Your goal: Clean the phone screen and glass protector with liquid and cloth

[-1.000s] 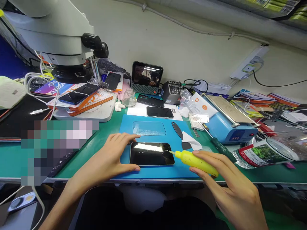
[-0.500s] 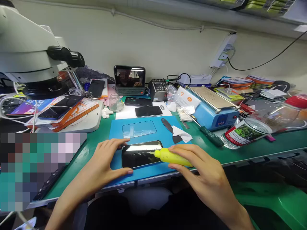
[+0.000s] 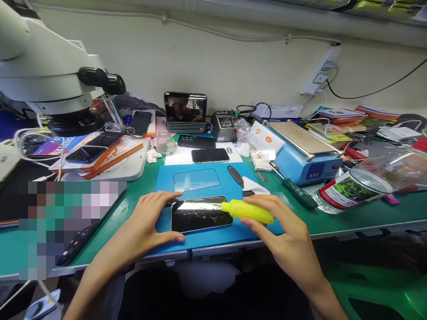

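Glossy black phone (image 3: 200, 214), lying flat on the blue mat (image 3: 207, 238), long axis running left to right across the bench. Braced at its left end by the left hand (image 3: 147, 224): fingers spread wide, forefinger (image 3: 173, 195) curled round the far left corner, thumb (image 3: 171, 239) laid flat on the mat just off the near left corner, palm resting down on mat and green bench top (image 3: 133, 198). Wet smears showing on the glass between the two hands.

Further right, a yellow dropper bottle (image 3: 248, 211), gripped by the right hand (image 3: 283, 240), fingers closed round its body, thumb underneath. Bottle held nearly level, nozzle aimed left, tip just over the phone's right end, towards its far edge; whether touching the glass, impossible to tell. Right wrist raised off the bench, forearm coming in from the lower right. Phone therefore straight left of that hand, along the line of the nozzle, with the left hand nearer and already in contact.

Beyond the right hand's knuckles, a black scraper (image 3: 236, 176) and a white wipe (image 3: 255, 186) on the mat.
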### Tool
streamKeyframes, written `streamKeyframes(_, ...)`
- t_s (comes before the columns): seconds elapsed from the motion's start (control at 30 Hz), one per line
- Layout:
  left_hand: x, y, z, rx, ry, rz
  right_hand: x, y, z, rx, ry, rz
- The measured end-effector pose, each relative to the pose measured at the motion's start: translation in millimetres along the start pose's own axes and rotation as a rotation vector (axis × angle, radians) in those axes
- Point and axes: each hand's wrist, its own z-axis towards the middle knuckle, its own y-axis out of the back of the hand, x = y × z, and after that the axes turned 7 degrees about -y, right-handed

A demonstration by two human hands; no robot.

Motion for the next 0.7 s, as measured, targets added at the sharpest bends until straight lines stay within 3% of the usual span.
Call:
streamKeyframes(0.2, 0, 0.3, 2, -0.013, -0.025, -0.044, -11, -1, 14, 0.001, -0.303, 0.235)
streamKeyframes(0.3, 0, 0.5, 0, -0.004, -0.008, -0.062, -8, -7, 26, -0.018, -0.354, 0.340)
streamKeyframes(0.47, -3, 2.5, -2, -0.050, 0.022, -0.117, 0, -27, 57, -0.015, -0.289, 0.337)
streamKeyframes(0.63, 3, 2.4, 0, -0.290, 0.144, -0.095, 7, -49, 86, 0.060, -0.030, 0.120)
streamKeyframes(0.7, 6, 1.8, 2, -0.331, 0.175, -0.066, 9, -56, 93, 0.107, 0.021, 0.097)
